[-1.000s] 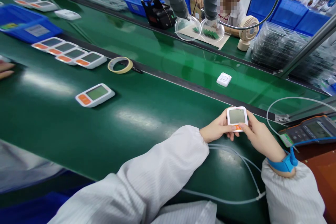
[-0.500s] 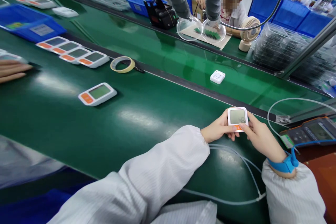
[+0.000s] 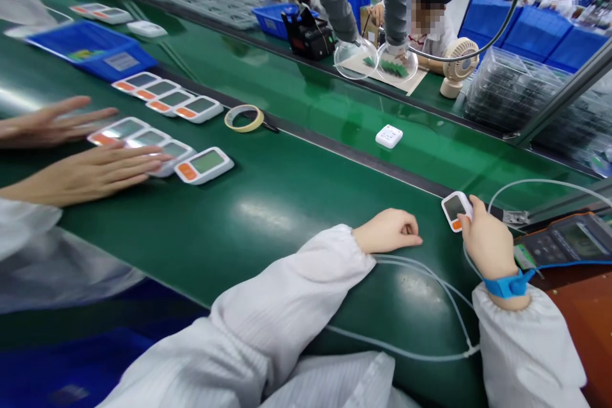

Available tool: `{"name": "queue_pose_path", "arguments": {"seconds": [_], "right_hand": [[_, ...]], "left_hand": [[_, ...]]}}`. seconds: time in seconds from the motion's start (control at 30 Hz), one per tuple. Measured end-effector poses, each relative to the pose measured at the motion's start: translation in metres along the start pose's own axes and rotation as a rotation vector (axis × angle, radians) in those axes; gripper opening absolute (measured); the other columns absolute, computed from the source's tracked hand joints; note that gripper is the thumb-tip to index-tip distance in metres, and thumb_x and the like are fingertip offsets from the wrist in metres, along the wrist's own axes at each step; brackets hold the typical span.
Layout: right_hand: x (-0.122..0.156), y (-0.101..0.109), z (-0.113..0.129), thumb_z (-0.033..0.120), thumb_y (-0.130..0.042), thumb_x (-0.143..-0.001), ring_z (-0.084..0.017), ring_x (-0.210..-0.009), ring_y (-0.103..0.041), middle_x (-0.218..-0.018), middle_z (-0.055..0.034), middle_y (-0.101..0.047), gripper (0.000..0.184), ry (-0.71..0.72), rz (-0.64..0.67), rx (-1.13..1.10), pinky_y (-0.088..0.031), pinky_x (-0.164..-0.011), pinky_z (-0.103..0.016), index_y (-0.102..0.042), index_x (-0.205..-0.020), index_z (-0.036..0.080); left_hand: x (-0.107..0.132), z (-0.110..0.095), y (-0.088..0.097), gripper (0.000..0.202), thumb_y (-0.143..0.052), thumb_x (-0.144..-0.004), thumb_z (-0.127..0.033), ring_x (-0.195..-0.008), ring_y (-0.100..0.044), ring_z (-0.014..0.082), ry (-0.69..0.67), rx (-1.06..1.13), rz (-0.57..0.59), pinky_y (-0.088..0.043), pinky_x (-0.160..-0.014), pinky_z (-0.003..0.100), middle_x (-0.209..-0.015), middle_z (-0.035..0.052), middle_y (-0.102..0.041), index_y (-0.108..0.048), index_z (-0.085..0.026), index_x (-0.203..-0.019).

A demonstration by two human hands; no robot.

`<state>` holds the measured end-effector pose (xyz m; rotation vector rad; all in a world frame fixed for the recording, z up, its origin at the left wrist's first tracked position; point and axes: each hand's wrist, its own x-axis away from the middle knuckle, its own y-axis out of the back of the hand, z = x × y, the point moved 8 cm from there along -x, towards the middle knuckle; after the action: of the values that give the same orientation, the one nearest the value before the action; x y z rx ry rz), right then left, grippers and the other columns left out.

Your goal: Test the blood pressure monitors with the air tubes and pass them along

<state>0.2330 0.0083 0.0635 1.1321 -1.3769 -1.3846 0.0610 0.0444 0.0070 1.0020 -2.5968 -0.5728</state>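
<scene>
The right hand [image 3: 485,239] alone grips the small white monitor [image 3: 455,210], tilted screen-up, while the left hand [image 3: 389,231] rests loosely curled and empty just left of it.

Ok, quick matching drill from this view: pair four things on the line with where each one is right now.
1. white-and-orange display unit
2. left hand
3. tape roll
4. small white keypad unit

a. alone on the far belt
b. beside the rail, near a row of four units
c. held in the right hand
d. resting curled on the near belt, holding nothing

Pairs: 1-c, 2-d, 3-b, 4-a
</scene>
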Motion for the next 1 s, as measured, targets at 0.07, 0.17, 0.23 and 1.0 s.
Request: {"name": "queue_pose_path", "arguments": {"seconds": [0.07,0.17,0.23,1.0], "right_hand": [[-0.002,-0.005,-0.002,0.029,-0.047,-0.100,-0.028,-0.075,-0.069,-0.091,-0.0130,-0.071,0.042,-0.023,0.030,0.048,-0.044,-0.059,-0.031,-0.044,-0.138,0.012],[-0.002,-0.003,0.000,0.031,-0.051,-0.098,-0.031,-0.087,-0.067,-0.101,-0.0158,-0.069,0.044,-0.016,0.002,0.089,-0.047,-0.066,-0.034,-0.046,-0.136,0.010],[0.000,0.006,0.005,0.033,-0.053,-0.097,-0.035,-0.101,-0.063,-0.116,-0.0193,-0.064,0.047,0.022,-0.070,0.100,-0.049,-0.074,-0.038,-0.046,-0.137,0.010],[0.037,-0.034,0.079,0.012,-0.051,-0.095,-0.022,-0.099,-0.065,-0.111,-0.0094,-0.066,0.035,0.546,0.395,-0.206,-0.048,-0.083,-0.030,-0.057,-0.129,0.018]], "left_hand": [[0.014,-0.006,-0.005,0.021,-0.074,-0.080,-0.036,-0.083,-0.063,0.0191,-0.078,-0.235,0.028,-0.046,-0.077,0.030,-0.088,0.0055,-0.067,-0.070,-0.015,-0.083],[0.033,-0.013,-0.014,0.014,-0.075,-0.080,-0.028,-0.092,-0.061,0.0206,-0.150,-0.417,0.019,-0.046,-0.084,0.031,-0.097,0.0064,-0.065,-0.069,-0.016,-0.084],[0.040,-0.013,-0.017,0.005,-0.070,-0.083,-0.019,-0.090,-0.060,0.0193,-0.149,-0.465,-0.014,-0.045,-0.084,0.030,-0.096,0.0058,-0.065,-0.068,-0.016,-0.080],[0.049,-0.007,-0.028,0.013,-0.056,-0.094,-0.021,-0.098,-0.055,0.0227,-0.063,-0.634,-0.109,-0.041,-0.082,0.036,-0.104,0.0064,-0.063,-0.062,-0.018,-0.104]]}}
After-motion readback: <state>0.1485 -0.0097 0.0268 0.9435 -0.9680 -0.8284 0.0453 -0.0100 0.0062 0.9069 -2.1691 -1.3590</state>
